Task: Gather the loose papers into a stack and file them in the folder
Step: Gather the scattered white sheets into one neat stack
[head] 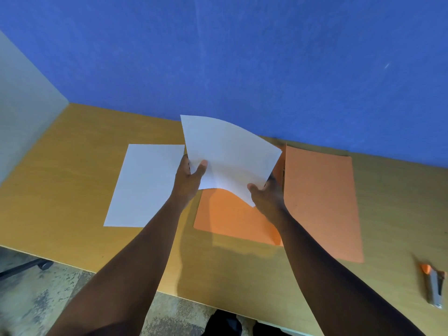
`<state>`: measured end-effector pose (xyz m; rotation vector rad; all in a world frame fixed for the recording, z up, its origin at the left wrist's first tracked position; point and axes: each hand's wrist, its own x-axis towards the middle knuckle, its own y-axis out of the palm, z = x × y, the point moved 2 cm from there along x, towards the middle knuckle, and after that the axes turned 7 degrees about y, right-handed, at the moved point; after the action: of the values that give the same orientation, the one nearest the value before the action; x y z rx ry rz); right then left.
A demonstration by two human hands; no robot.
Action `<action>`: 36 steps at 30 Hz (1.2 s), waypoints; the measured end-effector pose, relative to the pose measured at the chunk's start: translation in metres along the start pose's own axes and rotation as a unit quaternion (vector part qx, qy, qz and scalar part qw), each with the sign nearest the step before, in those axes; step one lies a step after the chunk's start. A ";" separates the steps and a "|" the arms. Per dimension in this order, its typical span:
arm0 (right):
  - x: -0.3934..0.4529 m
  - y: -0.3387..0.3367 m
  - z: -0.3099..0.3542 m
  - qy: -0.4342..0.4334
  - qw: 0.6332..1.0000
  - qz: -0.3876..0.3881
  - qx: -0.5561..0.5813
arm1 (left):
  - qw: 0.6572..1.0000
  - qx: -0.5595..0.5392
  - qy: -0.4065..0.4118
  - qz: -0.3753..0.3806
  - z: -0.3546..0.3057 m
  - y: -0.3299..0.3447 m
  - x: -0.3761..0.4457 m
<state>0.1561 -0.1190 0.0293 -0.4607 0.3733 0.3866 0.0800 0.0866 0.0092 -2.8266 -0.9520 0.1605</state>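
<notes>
A white sheet of paper (230,154) is lifted off the desk, curved, above the left half of an open orange folder (320,197). My left hand (190,180) pinches the sheet's left edge, thumb on top. My right hand (269,197) grips its lower right corner. Whether the held paper is one sheet or more, I cannot tell. Another white sheet (143,187) lies flat on the desk to the left of my left hand. The folder lies open with both flaps flat, its spine partly hidden by my right hand.
The wooden desk (60,178) meets a blue partition wall (242,57) at the back and a grey panel at the left. A grey stapler with orange trim (435,287) lies near the right edge. A chair base shows on the floor at the lower left.
</notes>
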 end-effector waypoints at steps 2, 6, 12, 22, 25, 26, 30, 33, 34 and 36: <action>-0.002 0.001 0.000 0.004 1.000 -0.002 0.007 | 1.000 0.012 0.011 -0.002 0.003 0.000 0.000; -0.002 0.003 0.003 -0.009 1.000 -0.011 -0.001 | 1.000 0.014 0.013 -0.024 0.011 0.002 0.000; -0.001 0.006 -0.004 -0.002 0.991 0.016 -0.132 | 0.997 0.066 -0.040 -0.009 0.032 -0.001 -0.007; 0.000 -0.005 -0.010 0.009 0.996 -0.067 -0.053 | 0.943 0.241 -0.134 -0.188 0.080 -0.069 -0.020; 0.000 -0.006 -0.015 0.045 0.997 -0.055 -0.041 | 0.903 0.294 -0.225 -0.217 0.097 -0.097 -0.027; -0.001 -0.005 -0.017 0.054 0.996 -0.050 -0.045 | 0.894 0.304 -0.245 -0.219 0.100 -0.105 -0.029; -0.002 -0.001 -0.025 0.080 0.995 -0.026 -0.051 | 0.873 0.333 -0.275 -0.224 0.106 -0.130 -0.031; -0.002 0.004 -0.031 0.101 0.992 -0.014 -0.069 | 0.851 0.366 -0.293 -0.237 0.111 -0.148 -0.033; -0.002 0.006 -0.034 0.104 0.991 -0.013 -0.080 | 0.845 0.374 -0.302 -0.235 0.111 -0.153 -0.034; -0.002 0.010 -0.038 0.110 0.990 -0.010 -0.093 | 0.834 0.397 -0.315 -0.218 0.113 -0.160 -0.036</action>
<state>0.1408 -0.1301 -0.0047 -0.6915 0.5481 0.3534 -0.0600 0.2032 -0.0707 -1.7361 -1.2262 1.1679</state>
